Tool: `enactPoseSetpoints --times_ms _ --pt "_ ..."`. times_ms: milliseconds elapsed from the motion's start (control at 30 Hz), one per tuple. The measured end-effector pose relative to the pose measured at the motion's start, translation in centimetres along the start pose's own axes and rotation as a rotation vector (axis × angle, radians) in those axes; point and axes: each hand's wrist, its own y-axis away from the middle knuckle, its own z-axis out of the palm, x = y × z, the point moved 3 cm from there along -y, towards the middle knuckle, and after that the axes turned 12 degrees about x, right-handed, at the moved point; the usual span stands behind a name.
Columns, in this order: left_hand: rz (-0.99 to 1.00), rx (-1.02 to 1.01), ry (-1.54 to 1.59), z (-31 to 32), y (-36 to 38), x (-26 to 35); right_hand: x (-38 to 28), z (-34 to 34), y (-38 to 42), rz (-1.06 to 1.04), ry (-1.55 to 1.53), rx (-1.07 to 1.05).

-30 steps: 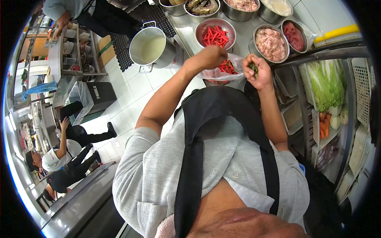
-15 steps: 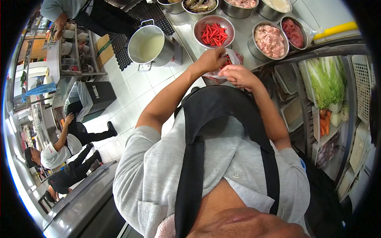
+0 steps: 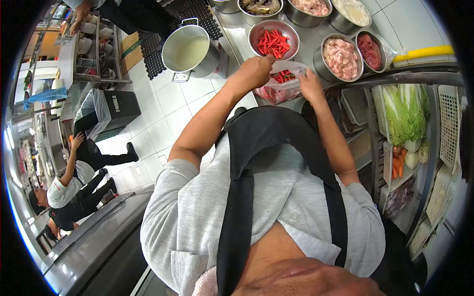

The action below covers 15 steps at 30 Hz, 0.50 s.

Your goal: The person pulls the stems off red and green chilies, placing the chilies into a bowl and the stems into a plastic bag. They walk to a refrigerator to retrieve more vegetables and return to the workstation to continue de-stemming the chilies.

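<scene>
A clear plastic bag (image 3: pixel 291 67) filled with red chilies (image 3: pixel 282 77) stands at the counter's front edge with its mouth spread wide. My left hand (image 3: pixel 256 71) is closed on the bag's left rim, knuckles up. On the opposite side, my right hand (image 3: pixel 311 85) pinches the other rim between thumb and fingers. Just beyond the bag, close to my left hand, sits a metal bowl (image 3: pixel 253 40) with more red chilies (image 3: pixel 273 43) in it. The lower part of the bag looks packed and rests against the counter.
Metal containers of pale raw meat (image 3: pixel 340 58), red minced meat (image 3: pixel 369 51) and shrimp (image 3: pixel 260 5) crowd the steel counter. A large pot (image 3: pixel 170 54) stands at left. Crates with leafy cabbage (image 3: pixel 402 116) and carrots (image 3: pixel 396 163) are at right. Other people (image 3: pixel 74 182) are at far left.
My hands have moved apart, pulling the bag's mouth from bunched to wide, so the chilies inside now show. The view has shifted slightly.
</scene>
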Motion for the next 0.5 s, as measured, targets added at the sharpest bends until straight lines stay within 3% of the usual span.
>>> enactPoseSetpoints --times_ms 133,200,267,300,367,500 --pt "0.007 0.11 0.054 -3.7 0.0 2.8 0.0 -0.2 0.9 -0.172 0.098 -0.234" --pt "0.049 0.169 0.156 -3.5 -0.1 3.1 -0.2 0.4 2.3 -0.269 0.476 -0.562" --pt "0.158 -0.081 0.285 -0.1 -0.2 2.3 -1.2 -0.4 3.5 -0.275 0.417 -0.584" --pt "0.157 -0.077 0.286 1.7 -0.4 1.6 -1.7 -0.6 3.9 -0.281 0.356 -0.604" --pt "0.095 -0.286 -0.009 6.3 -0.5 0.0 -2.1 -0.7 4.2 -0.299 0.331 -0.692" --pt "0.075 -0.187 -0.051 9.5 -0.7 -0.1 -2.8 -1.0 4.5 -0.317 0.339 -0.836"
